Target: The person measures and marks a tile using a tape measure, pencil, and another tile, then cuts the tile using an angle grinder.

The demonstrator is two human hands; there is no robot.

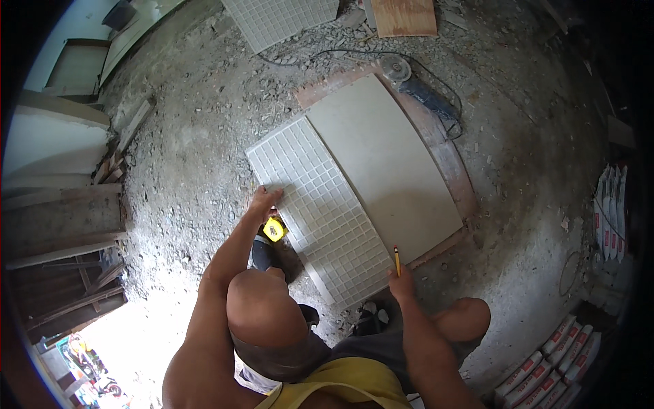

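Observation:
A tile lying with its white gridded back up [320, 204] overlaps a smooth beige tile [395, 163] on the ground in front of me. My left hand [268, 198] grips the gridded tile's left edge, thumb on top and the other fingers mostly hidden. Just below that hand is a yellow tape measure [274, 230]; whether the fingers also hold it, I cannot tell. Beside the tiles' near right corner, my right hand [400, 280] is closed around a yellow pencil [398, 260], its end pointing away from me.
An angle grinder [426, 95] with a cord rests at the beige tile's far right edge, on a pinkish board [453, 167] beneath the tiles. Another gridded tile [286, 20] and a wooden board [405, 17] lie farther off. Stacked bags [552, 361] stand at right; rubble covers the ground.

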